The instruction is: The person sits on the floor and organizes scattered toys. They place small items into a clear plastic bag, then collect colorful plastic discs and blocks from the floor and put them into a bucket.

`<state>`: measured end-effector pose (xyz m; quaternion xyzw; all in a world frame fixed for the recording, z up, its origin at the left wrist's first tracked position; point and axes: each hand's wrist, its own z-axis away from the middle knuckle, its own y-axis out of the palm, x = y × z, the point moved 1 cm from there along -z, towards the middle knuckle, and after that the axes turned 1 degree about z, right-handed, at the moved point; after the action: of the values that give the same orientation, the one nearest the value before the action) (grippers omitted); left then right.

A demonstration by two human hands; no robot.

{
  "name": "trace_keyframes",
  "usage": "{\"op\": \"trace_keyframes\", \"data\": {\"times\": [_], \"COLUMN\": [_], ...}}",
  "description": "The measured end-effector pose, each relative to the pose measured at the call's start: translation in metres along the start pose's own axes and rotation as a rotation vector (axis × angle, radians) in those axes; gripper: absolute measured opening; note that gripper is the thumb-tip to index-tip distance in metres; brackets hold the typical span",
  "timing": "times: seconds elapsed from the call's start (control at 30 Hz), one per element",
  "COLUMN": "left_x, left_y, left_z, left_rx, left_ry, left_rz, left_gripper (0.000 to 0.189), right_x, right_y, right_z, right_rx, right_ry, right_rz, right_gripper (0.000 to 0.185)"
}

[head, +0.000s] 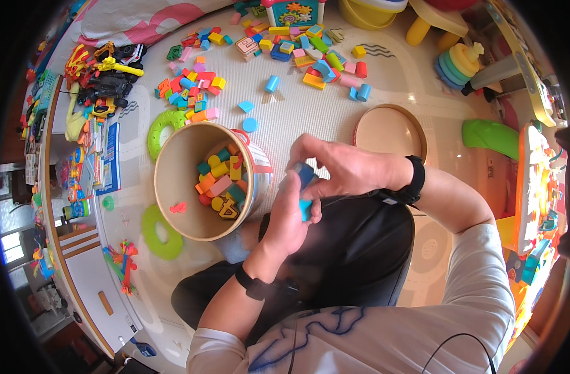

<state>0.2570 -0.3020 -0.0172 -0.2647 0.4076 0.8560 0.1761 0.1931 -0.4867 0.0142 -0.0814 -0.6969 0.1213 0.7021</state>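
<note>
Over my lap, my left hand [285,229] curls around a light-blue block [305,210] that shows between thumb and fingers. My right hand [350,170] pinches a dark blue block [305,175] just above the left palm; blur hides its exact shape. To the left of both hands stands a round cardboard bucket [177,163], its mouth tilted towards me. Inside it lies a heap of mixed blocks, among them a pink block [220,185] and a yellow piece shaped like a 4 [228,210].
Loose blocks [313,56] lie scattered on the play mat [308,117] ahead. A round lid [390,131] rests beyond my right hand. Green rings [162,233] flank the bucket. Toy vehicles [110,84] crowd the left, and a stacking-ring toy [458,65] stands at the right.
</note>
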Motion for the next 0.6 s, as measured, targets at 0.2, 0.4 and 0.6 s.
{"op": "trace_keyframes", "data": {"times": [0.2,0.4,0.6], "left_x": [-0.016,-0.081,-0.150], "left_y": [0.001,-0.014,-0.088], "left_z": [0.019,0.077,0.055], "left_rx": [-0.037,-0.010,-0.674], "left_ry": [0.088,0.661,0.675], "left_rz": [-0.115,-0.666,-1.049], "left_gripper": [0.023,0.025,0.025], "right_x": [-0.059,-0.159,-0.181], "right_y": [-0.065,-0.081,-0.051], "right_z": [-0.064,-0.094,-0.084], "right_rx": [-0.345,-0.470,-0.451], "right_ry": [0.062,0.533,0.449], "right_rz": [0.410,1.128,1.145], "right_gripper": [0.041,0.062,0.037]}}
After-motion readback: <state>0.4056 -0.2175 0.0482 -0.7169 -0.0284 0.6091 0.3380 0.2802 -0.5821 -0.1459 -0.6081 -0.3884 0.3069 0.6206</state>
